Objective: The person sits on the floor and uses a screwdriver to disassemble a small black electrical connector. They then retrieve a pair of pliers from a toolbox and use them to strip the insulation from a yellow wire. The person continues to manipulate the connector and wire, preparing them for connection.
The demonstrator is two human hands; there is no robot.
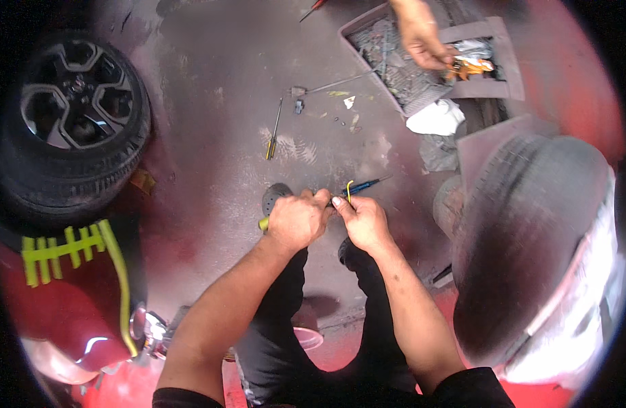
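Observation:
Both my hands meet in front of my knees, their fingertips close together. My left hand (299,219) is a closed fist, and a yellow-green handle-like end (263,223) sticks out on its outer side. My right hand (364,222) pinches at the meeting point, where a thin, bent yellow strip (349,193) rises from its fingers. A small dark piece between the fingertips is mostly hidden. Just beyond my right hand lies a blue-handled screwdriver (364,187) on the floor. My dark shoe (277,195) shows behind my left hand.
A yellow-handled screwdriver (274,130), a long metal rod tool (333,83) and a small dark part (299,107) lie ahead. Another person's hand (421,37) reaches over a crate (404,109). Stacked wheels (81,102) stand left, a large dark curved panel (530,231) right.

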